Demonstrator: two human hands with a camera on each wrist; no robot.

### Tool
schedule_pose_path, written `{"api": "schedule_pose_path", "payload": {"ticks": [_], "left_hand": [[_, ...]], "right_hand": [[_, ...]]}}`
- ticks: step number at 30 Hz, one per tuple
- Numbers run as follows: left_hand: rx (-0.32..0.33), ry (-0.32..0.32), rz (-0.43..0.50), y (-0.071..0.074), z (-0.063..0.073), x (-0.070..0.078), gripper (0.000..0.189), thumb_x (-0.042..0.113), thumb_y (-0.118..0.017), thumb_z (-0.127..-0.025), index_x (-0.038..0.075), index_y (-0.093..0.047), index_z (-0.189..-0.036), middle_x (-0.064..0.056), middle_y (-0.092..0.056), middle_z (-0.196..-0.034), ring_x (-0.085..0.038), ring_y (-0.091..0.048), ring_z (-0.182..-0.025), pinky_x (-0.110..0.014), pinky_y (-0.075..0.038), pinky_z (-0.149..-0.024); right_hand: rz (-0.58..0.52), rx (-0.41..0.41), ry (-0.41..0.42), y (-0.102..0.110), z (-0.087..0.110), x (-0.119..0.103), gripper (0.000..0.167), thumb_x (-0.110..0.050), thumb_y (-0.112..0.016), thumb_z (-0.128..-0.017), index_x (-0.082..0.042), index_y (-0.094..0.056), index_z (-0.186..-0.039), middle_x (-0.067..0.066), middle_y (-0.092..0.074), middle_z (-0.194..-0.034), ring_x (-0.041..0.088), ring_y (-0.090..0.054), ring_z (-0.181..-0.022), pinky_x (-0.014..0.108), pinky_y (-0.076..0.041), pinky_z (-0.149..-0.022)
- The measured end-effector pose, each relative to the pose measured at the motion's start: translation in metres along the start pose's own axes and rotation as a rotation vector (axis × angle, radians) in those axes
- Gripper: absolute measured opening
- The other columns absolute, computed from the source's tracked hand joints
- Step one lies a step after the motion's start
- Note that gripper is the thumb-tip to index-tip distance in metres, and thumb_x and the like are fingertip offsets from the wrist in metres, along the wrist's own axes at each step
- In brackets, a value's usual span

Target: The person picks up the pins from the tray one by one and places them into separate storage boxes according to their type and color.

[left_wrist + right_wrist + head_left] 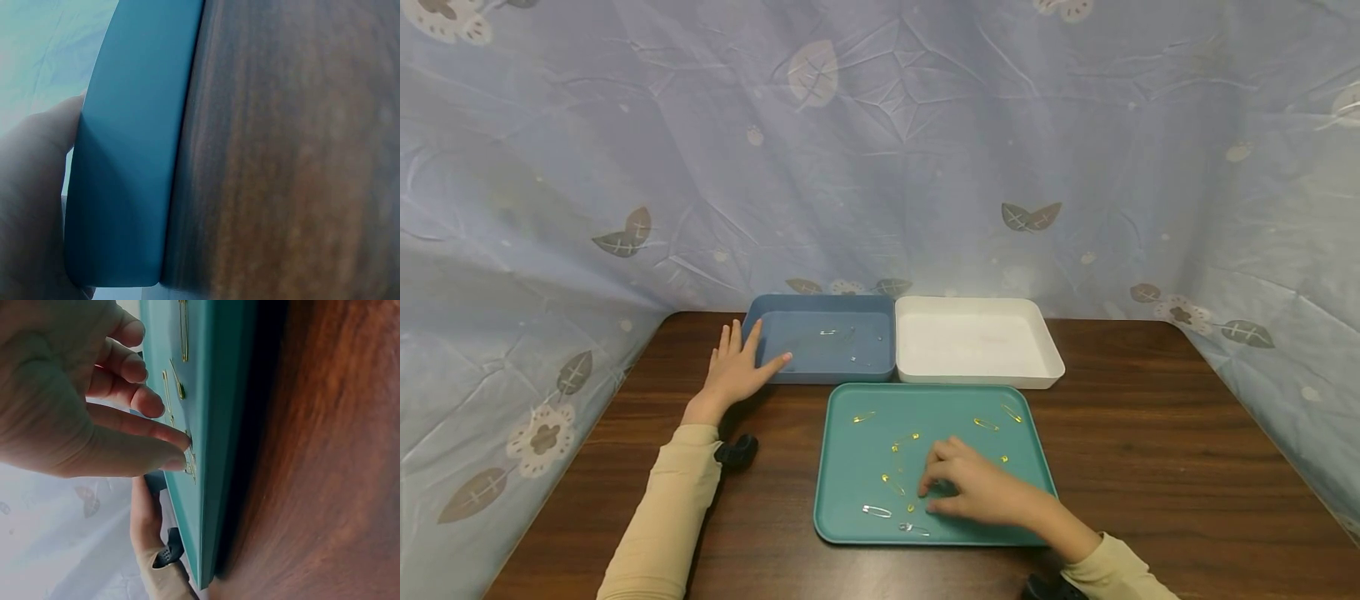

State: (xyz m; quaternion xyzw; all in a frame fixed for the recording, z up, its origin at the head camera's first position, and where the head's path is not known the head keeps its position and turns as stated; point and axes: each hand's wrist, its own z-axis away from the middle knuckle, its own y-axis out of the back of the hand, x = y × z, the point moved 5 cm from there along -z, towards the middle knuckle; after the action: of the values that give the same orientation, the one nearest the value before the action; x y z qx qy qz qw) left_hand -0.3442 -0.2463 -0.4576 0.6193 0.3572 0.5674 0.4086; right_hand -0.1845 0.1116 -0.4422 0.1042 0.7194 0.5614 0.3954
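Observation:
My left hand point(735, 372) lies spread over the left front corner of the blue tray point(820, 377), fingers extended and thumb at its front rim. In the left wrist view, part of that hand point(31, 187) shows beside the tray's wall point(128, 150). Over the green tray point(842, 467) reaches my right hand point(973, 487), fingers bent, with a gap between thumb and index finger. Near those fingertips are a gold safety pin point(892, 483) and two silver safety pins, one point(877, 512) left of the other point(914, 529). Whether the fingertips touch a pin cannot be told.
Several more gold safety pins point(986, 424) lie scattered on the green tray. A few silver pins point(828, 332) lie inside the blue tray. The white tray point(973, 337) stands right of it. Behind the wooden table point(1150, 450) hangs a patterned curtain point(925, 167).

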Motion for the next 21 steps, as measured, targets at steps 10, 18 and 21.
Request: {"api": "schedule_pose_path", "payload": {"ticks": [10, 18, 21], "left_hand": [[-0.004, 0.002, 0.006, 0.0005, 0.0003, 0.0001, 0.099, 0.073, -0.042, -0.09, 0.017, 0.003, -0.158, -0.025, 0.017, -0.16, -0.046, 0.015, -0.148, -0.072, -0.002, -0.113], [-0.003, 0.003, 0.011, 0.0001, 0.0002, 0.0003, 0.099, 0.073, -0.042, -0.09, 0.016, 0.002, -0.158, -0.024, 0.017, -0.16, -0.046, 0.016, -0.148, -0.072, -0.001, -0.113], [-0.001, 0.005, 0.007, 0.0, -0.0002, 0.0003, 0.1, 0.073, -0.042, -0.089, 0.015, 0.001, -0.158, -0.024, 0.018, -0.16, -0.046, 0.014, -0.148, -0.071, -0.002, -0.113]], "right_hand": [[0.017, 0.009, 0.022, -0.0051, -0.0055, -0.0035, 0.009, -0.02, -0.077, -0.081, -0.022, -0.071, -0.086, -0.013, -0.054, -0.092, 0.005, -0.043, -0.096, 0.025, -0.043, -0.086], [0.039, -0.003, 0.042, -0.0098, -0.0088, -0.0049, 0.013, -0.022, -0.076, -0.082, -0.025, -0.064, -0.077, -0.014, -0.052, -0.089, 0.003, -0.04, -0.091, 0.022, -0.041, -0.082], [0.04, -0.014, 0.044, -0.0094, -0.0094, -0.0059, 0.014, -0.022, -0.075, -0.083, -0.024, -0.063, -0.076, -0.014, -0.051, -0.088, 0.003, -0.039, -0.089, 0.022, -0.04, -0.082]]}}
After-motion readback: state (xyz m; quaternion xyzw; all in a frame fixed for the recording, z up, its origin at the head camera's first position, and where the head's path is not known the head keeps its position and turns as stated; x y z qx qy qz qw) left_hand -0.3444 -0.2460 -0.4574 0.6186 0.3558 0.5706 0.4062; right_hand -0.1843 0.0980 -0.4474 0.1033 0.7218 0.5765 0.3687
